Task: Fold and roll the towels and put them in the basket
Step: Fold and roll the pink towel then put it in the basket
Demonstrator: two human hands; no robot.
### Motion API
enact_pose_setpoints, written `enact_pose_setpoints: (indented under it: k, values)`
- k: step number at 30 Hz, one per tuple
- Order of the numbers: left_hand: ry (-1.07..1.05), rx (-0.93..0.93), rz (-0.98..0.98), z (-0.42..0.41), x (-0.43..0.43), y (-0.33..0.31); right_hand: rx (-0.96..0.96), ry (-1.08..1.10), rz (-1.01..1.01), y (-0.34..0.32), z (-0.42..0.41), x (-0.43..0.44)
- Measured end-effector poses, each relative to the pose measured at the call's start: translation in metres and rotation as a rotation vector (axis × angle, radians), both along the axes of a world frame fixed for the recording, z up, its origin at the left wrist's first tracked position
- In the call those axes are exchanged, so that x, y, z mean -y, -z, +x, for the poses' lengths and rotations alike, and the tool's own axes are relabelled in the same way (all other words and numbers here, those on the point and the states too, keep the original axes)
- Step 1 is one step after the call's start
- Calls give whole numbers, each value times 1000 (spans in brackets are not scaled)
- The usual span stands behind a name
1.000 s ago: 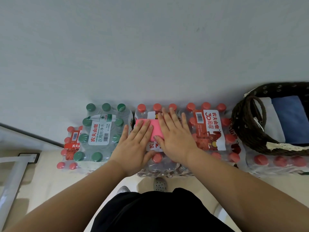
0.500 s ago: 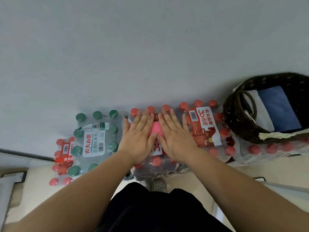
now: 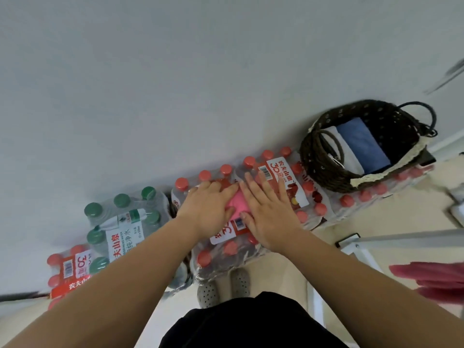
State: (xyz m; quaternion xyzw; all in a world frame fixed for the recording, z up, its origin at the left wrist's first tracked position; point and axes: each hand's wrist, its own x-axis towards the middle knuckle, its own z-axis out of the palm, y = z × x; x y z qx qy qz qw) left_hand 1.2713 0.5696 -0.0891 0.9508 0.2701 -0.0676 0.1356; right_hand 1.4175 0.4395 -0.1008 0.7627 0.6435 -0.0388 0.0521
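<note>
Soft matt pink cloth towel (image 3: 239, 202) lies on glossy plastic-wrapped bottle packs (image 3: 251, 249); dark rough woven basket (image 3: 324, 172) holds matt folded cloths.

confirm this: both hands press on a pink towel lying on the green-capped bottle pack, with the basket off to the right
Not quite. The head view shows the pink towel on the red-capped bottle pack, not a green-capped one. The rest holds: left hand and right hand press on it, basket to the right.

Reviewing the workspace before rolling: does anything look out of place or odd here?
The pink towel lies on a bumpy shrink-wrapped bottle pack, not a table, under the left hand and right hand. The basket sits on such packs.
</note>
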Motion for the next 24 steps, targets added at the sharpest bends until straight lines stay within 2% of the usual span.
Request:
enact_pose_setpoints:
  k: [8, 12, 17, 20, 24]
  values:
    - [-41, 114, -146, 12, 1, -13, -135, 93, 71, -7, 12, 19]
    - [-143, 416, -223, 36, 9, -32, -320, 112, 280, -26, 27, 19]
    - [-384, 845, -493, 96, 32, -63, -724, 207, 597, -75, 62, 14]
    - [-428, 972, -608, 141, 48, -82, -869, 246, 656, -102, 94, 13]
    - [-467, 1046, -543, 204, 70, -105, -1024, 219, 705, -122, 156, 20]
